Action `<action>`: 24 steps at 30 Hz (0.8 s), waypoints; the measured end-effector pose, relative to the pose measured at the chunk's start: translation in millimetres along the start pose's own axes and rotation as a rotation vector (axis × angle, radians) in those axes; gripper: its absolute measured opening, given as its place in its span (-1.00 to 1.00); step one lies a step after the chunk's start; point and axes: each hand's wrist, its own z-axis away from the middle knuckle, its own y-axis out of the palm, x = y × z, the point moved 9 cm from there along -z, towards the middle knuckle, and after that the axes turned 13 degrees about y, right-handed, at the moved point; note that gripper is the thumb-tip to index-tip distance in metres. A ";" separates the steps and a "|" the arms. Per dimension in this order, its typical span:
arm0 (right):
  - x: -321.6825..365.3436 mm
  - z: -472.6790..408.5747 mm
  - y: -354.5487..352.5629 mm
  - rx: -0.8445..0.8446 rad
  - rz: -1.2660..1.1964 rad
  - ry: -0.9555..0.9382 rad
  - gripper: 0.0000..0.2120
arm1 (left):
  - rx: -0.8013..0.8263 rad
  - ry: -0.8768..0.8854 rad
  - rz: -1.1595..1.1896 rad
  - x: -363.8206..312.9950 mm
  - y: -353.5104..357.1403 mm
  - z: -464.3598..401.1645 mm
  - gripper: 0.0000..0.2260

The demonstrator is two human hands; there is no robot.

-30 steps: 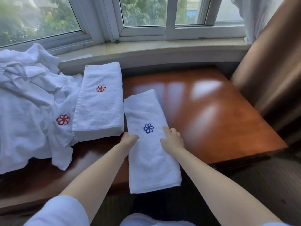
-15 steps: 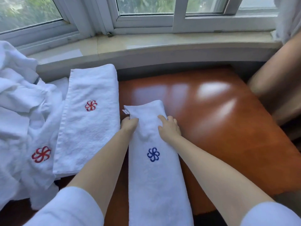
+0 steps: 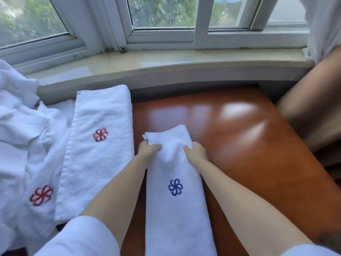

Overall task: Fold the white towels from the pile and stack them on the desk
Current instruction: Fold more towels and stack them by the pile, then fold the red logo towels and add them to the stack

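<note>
a person's left hand [image 3: 148, 147] and right hand [image 3: 196, 151] grip the far end of a long, narrow white towel with a blue flower mark [image 3: 175, 187], fingers curled into the cloth on either side so that it bunches between them. the towel runs lengthwise down the glossy reddish-brown bench [image 3: 249, 154] toward the person, its near end out of frame. just to its left lies a folded towel with a red mark [image 3: 100, 145], and beyond that the unfolded pile [image 3: 24, 145], one red mark showing. the likely risk is a crooked fold: the far corner already fans into loose layers, and an uneven pull could skew the edges or slide the towel on the slick surface. behind the bench runs a pale stone sill [image 3: 166, 61] under white-framed windows [image 3: 162, 32] with green trees outside; a curtain [image 3: 323, 24] hangs at right.
</note>
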 end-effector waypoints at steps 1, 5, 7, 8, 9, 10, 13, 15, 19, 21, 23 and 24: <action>4.1 6.4 -3.8 0.002 -0.017 -0.045 -0.82 | 0.037 0.108 -0.056 -13.6 2.6 3.6 -0.79; 23.8 42.1 -23.0 -0.055 -0.055 -0.191 -0.77 | 0.032 0.481 -0.315 -62.8 -3.3 34.2 -0.96; 34.1 63.7 -31.9 -0.063 -0.078 -0.248 -0.78 | 0.026 0.614 -0.429 -81.9 -12.3 57.0 -0.96; 39.0 75.0 -35.9 -0.051 -0.092 -0.275 -0.78 | 0.019 0.638 -0.449 -88.9 -18.7 69.5 -0.93; 44.6 86.3 -39.4 -0.028 -0.114 -0.305 -0.79 | 0.003 0.640 -0.426 -95.4 -27.3 81.3 -0.90; 51.0 97.5 -42.5 0.004 -0.140 -0.340 -0.80 | -0.022 0.636 -0.363 -103.2 -37.6 94.5 -0.89; 77.5 134.2 -50.8 0.106 -0.235 -0.437 -0.80 | -0.081 0.649 -0.139 -129.8 -73.1 130.6 -0.93; 99.9 161.1 -54.2 0.155 -0.302 -0.485 -0.81 | -0.107 0.651 -0.018 -149.7 -99.2 151.9 -0.88; 143.2 208.4 -54.3 0.237 -0.394 -0.547 -0.86 | -0.149 0.656 0.190 -185.8 -147.1 184.3 -0.81; 159.2 225.7 -52.2 0.263 -0.401 -0.569 -0.87 | -0.165 0.642 0.243 -198.3 -167.8 195.9 -0.85; 174.0 240.1 -51.0 0.258 -0.381 -0.601 -0.86 | -0.171 0.647 0.238 -209.4 -186.1 202.8 -0.90; 181.6 246.8 -49.8 0.259 -0.377 -0.616 -0.87 | -0.179 0.653 0.222 -214.5 -194.8 205.7 -0.91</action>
